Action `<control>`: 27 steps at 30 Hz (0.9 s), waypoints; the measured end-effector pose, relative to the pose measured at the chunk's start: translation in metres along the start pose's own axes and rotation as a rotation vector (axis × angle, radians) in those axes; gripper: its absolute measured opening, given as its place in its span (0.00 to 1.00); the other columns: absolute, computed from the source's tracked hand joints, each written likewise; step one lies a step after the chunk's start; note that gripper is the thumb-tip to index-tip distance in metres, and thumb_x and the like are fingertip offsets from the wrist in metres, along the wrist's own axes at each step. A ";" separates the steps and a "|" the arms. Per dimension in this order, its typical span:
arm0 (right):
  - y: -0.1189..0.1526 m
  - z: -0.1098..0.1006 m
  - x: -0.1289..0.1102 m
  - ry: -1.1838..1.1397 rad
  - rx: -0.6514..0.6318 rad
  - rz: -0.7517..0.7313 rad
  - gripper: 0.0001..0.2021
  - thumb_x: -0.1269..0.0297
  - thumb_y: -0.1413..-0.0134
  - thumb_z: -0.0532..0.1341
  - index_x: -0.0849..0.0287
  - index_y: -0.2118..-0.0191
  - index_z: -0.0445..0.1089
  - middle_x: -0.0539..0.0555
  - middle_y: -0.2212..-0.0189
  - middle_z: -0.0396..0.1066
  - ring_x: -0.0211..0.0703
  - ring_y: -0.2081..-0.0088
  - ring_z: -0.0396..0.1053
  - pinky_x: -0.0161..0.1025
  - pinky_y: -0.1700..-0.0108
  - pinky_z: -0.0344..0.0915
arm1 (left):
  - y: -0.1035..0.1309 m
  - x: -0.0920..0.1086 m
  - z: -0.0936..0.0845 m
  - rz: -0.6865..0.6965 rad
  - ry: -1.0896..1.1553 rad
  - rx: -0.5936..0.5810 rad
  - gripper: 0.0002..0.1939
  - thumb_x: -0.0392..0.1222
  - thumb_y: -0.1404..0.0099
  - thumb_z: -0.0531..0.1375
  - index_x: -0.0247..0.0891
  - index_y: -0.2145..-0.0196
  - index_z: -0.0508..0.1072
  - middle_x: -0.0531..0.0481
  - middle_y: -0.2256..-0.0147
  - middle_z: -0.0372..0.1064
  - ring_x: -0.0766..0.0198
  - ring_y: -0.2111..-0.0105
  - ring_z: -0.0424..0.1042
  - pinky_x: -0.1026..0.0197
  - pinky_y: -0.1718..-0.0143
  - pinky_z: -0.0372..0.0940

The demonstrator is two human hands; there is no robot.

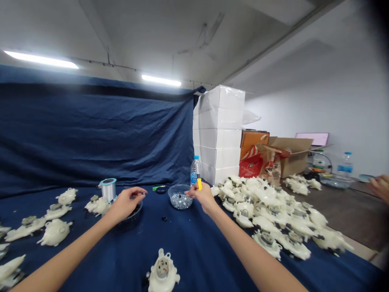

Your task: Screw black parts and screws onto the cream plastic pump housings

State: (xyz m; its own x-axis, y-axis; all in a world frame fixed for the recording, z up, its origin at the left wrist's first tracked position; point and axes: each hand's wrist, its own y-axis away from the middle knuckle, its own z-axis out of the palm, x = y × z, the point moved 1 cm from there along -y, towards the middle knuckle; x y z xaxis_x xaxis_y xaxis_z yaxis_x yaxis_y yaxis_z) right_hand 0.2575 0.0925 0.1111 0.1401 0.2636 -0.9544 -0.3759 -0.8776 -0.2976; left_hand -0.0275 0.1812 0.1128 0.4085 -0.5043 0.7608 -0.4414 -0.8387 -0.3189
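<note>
My left hand [129, 202] is over a dark bowl [133, 217], thumb and finger pinched on a small dark part [144, 193] too tiny to name. In my right hand [202, 196] is a screwdriver [199, 183] with a yellow-and-black handle pointing up; its shaft is hidden. The fingertips of that hand reach the rim of a clear bowl [173, 194] holding many small shiny metal parts [180, 200]. On the blue cloth nearest me lies a cream plastic housing [164, 280] with a round metal motor [162, 267] facing up.
Many cream housings [267, 198] are heaped at right; several more [54, 232] lie at left. A wire spool [108, 188] stands behind the dark bowl. A water bottle [195, 168] stands before stacked white boxes [225, 138]. Another person's hand [381, 187] shows at far right.
</note>
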 end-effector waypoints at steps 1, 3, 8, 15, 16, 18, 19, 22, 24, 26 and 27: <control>0.008 0.001 -0.003 -0.022 -0.030 0.001 0.13 0.60 0.35 0.62 0.62 0.50 0.69 0.55 0.56 0.73 0.42 0.61 0.74 0.43 0.61 0.75 | 0.010 0.008 0.005 0.008 0.073 -0.016 0.10 0.42 0.28 0.61 0.33 0.53 0.73 0.46 0.57 0.74 0.57 0.59 0.76 0.50 0.56 0.73; 0.028 0.003 -0.010 -0.063 -0.099 0.004 0.12 0.61 0.35 0.62 0.62 0.51 0.70 0.54 0.57 0.73 0.41 0.62 0.74 0.42 0.62 0.75 | 0.034 0.024 0.018 0.015 0.210 -0.046 0.09 0.41 0.29 0.62 0.33 0.55 0.74 0.48 0.61 0.75 0.59 0.62 0.77 0.51 0.57 0.73; 0.083 0.009 -0.024 -0.158 -0.284 0.019 0.09 0.63 0.36 0.63 0.63 0.56 0.71 0.51 0.63 0.74 0.38 0.66 0.74 0.40 0.63 0.74 | 0.089 0.051 0.052 -0.016 0.484 -0.069 0.15 0.43 0.45 0.73 0.33 0.63 0.77 0.49 0.67 0.77 0.59 0.64 0.77 0.55 0.56 0.72; 0.131 0.011 -0.030 -0.383 -0.362 0.055 0.09 0.67 0.40 0.67 0.63 0.69 0.68 0.47 0.69 0.73 0.36 0.70 0.73 0.38 0.64 0.73 | 0.122 0.068 0.075 -0.081 0.728 -0.092 0.18 0.46 0.45 0.73 0.37 0.59 0.81 0.50 0.72 0.76 0.62 0.71 0.76 0.63 0.65 0.72; 0.134 0.011 -0.030 -0.408 -0.361 0.065 0.11 0.69 0.43 0.68 0.62 0.71 0.66 0.47 0.69 0.74 0.36 0.70 0.74 0.38 0.63 0.73 | 0.124 0.068 0.075 -0.099 0.746 -0.099 0.17 0.47 0.45 0.73 0.37 0.59 0.81 0.49 0.72 0.77 0.62 0.70 0.76 0.64 0.65 0.72; 0.139 0.012 -0.031 -0.449 -0.360 0.091 0.16 0.71 0.51 0.72 0.61 0.74 0.62 0.48 0.68 0.76 0.36 0.70 0.75 0.38 0.62 0.72 | 0.128 0.068 0.075 -0.132 0.777 -0.110 0.17 0.48 0.44 0.73 0.38 0.59 0.83 0.46 0.70 0.79 0.62 0.70 0.77 0.66 0.66 0.73; 0.140 0.013 -0.031 -0.463 -0.360 0.104 0.19 0.72 0.54 0.74 0.60 0.75 0.60 0.49 0.68 0.77 0.37 0.69 0.75 0.38 0.62 0.72 | 0.130 0.067 0.075 -0.144 0.792 -0.112 0.17 0.48 0.44 0.73 0.39 0.58 0.83 0.45 0.69 0.80 0.63 0.70 0.77 0.66 0.66 0.73; 0.146 0.018 -0.034 -0.486 -0.348 0.138 0.26 0.70 0.61 0.77 0.58 0.78 0.54 0.52 0.69 0.78 0.38 0.70 0.76 0.35 0.63 0.71 | 0.132 0.060 0.079 -0.153 0.826 -0.085 0.13 0.47 0.46 0.74 0.43 0.62 0.85 0.47 0.66 0.80 0.65 0.68 0.76 0.69 0.65 0.72; 0.149 0.021 -0.034 -0.478 -0.338 0.164 0.27 0.70 0.64 0.77 0.57 0.79 0.53 0.53 0.71 0.79 0.37 0.71 0.75 0.34 0.64 0.70 | 0.133 0.055 0.083 -0.139 0.847 -0.058 0.09 0.45 0.49 0.75 0.43 0.69 0.85 0.49 0.66 0.78 0.66 0.68 0.76 0.71 0.66 0.71; 0.151 0.024 -0.033 -0.453 -0.327 0.192 0.27 0.70 0.66 0.78 0.58 0.80 0.54 0.54 0.71 0.79 0.36 0.71 0.75 0.32 0.66 0.70 | 0.134 0.051 0.087 -0.131 0.862 -0.045 0.07 0.42 0.51 0.75 0.44 0.71 0.85 0.51 0.67 0.76 0.67 0.71 0.75 0.71 0.69 0.71; 0.151 0.024 -0.031 -0.437 -0.322 0.205 0.26 0.70 0.67 0.78 0.58 0.80 0.55 0.54 0.71 0.79 0.36 0.72 0.75 0.32 0.66 0.70 | 0.134 0.049 0.089 -0.132 0.865 -0.042 0.07 0.40 0.51 0.75 0.46 0.70 0.85 0.52 0.67 0.76 0.68 0.72 0.74 0.71 0.70 0.71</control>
State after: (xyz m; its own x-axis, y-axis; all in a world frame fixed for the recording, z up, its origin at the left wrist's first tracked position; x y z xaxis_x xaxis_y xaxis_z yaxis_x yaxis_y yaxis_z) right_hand 0.1740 -0.0385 0.0951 -0.3232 0.1562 -0.9334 -0.0481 -0.9877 -0.1486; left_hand 0.0041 0.0257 0.0573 -0.2839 -0.0564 0.9572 -0.4695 -0.8623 -0.1901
